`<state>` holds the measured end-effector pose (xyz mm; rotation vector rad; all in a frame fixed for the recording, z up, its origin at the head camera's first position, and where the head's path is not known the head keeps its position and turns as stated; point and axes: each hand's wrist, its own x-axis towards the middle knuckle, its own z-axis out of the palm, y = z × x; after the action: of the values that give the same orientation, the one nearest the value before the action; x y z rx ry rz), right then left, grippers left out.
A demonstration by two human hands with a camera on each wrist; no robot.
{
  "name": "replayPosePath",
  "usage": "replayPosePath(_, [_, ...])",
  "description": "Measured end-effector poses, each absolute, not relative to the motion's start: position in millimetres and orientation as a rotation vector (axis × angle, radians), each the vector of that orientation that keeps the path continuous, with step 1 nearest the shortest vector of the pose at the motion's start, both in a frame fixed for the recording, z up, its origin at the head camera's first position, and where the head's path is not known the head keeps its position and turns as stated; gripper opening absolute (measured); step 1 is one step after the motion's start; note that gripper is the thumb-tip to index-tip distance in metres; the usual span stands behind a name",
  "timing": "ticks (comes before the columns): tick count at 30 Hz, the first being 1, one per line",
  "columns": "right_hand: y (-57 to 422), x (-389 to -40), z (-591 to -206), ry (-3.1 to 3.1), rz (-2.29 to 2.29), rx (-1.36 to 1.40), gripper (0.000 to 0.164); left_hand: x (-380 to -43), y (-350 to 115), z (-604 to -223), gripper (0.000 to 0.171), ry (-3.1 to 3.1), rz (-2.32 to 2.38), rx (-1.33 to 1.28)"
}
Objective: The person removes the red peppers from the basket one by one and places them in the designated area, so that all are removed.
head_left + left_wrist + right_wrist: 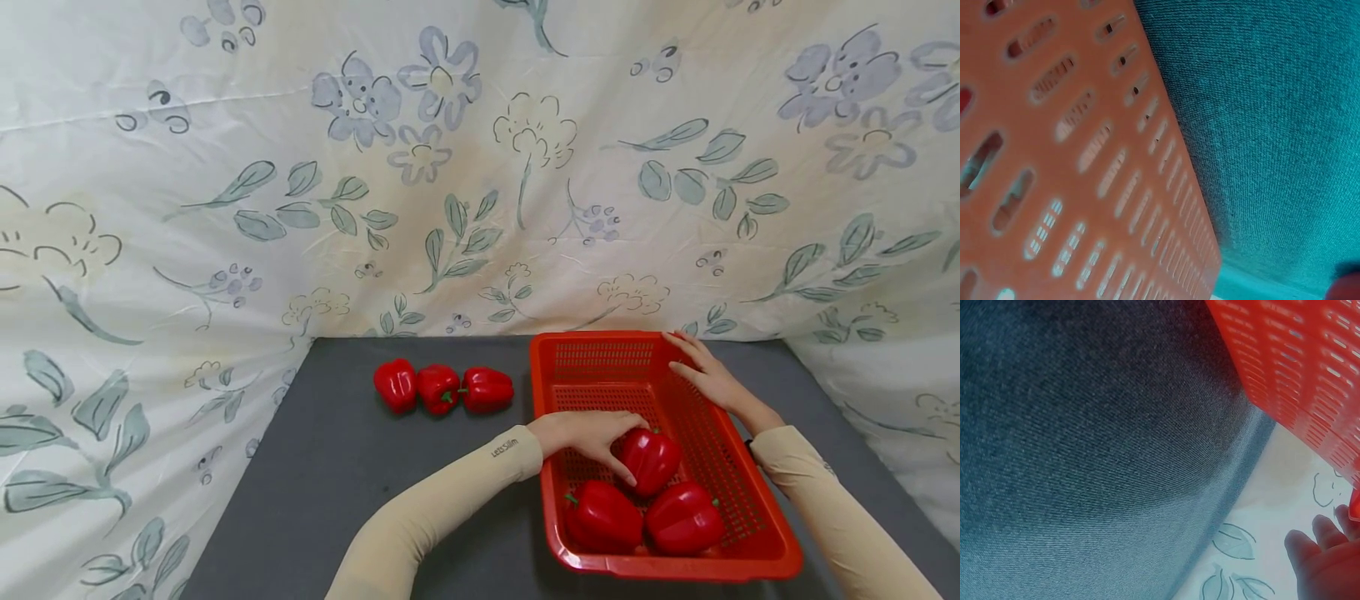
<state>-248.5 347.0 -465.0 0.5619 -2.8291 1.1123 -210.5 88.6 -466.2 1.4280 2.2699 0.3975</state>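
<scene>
A red basket (pixel 667 570) with slotted walls stands at the right of the table. My left hand (pixel 592 435) reaches over its left side and grips a red bell pepper (pixel 654 460), thumb on the near side and fingers over the top. Two more bell peppers, a left one (pixel 604 517) and a right one (pixel 686 518), lie just below it in the basket's near end. At the far right corner my right hand (pixel 711 382) rests on the rim with fingers fairly straight. The right wrist view catches its fingertips (pixel 1329 534) beside the basket wall.
Left of the basket, three red bell peppers lie in a row on the dark grey table (pixel 322 500): a left one (pixel 395 386), a middle one (pixel 438 389) and a right one (pixel 489 390). A floral cloth (pixel 465 167) hangs behind and along the sides.
</scene>
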Motion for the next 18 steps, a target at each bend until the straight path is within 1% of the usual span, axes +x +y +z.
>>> replayPosePath(9, [347.9,-249.0,-467.2,-2.832,1.128,0.569,0.057,-209.8,86.2,-463.1,0.070,2.241,0.468,1.397])
replayPosePath(18, [347.0,-249.2,-467.0,-2.811,1.130,0.585,0.056,-210.2,82.5,-460.0,0.072,2.280,0.490,1.385])
